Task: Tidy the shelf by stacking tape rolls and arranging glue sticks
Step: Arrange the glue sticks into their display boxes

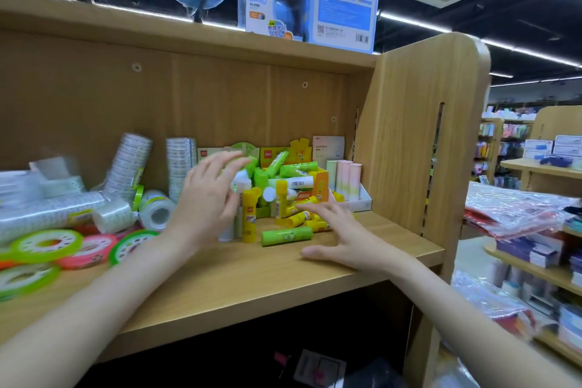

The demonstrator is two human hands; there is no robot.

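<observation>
A jumbled pile of green and yellow glue sticks (283,189) lies on the wooden shelf (252,274), spilling out of display boxes at the back. One green glue stick (287,236) lies alone in front of the pile. My left hand (208,201) hovers with spread fingers just left of the pile, holding nothing. My right hand (340,233) reaches low over the shelf, fingers straight, fingertips near the yellow sticks. Clear tape rolls (132,164) stand in wrapped stacks at the left, and flat green and pink tape rolls (91,249) lie in front of them.
A white tray with pastel glue sticks (346,179) stands at the back right. The shelf's side panel (419,142) closes the right end. Globe boxes (315,0) sit on the shelf above. Other store shelves (535,230) stand to the right.
</observation>
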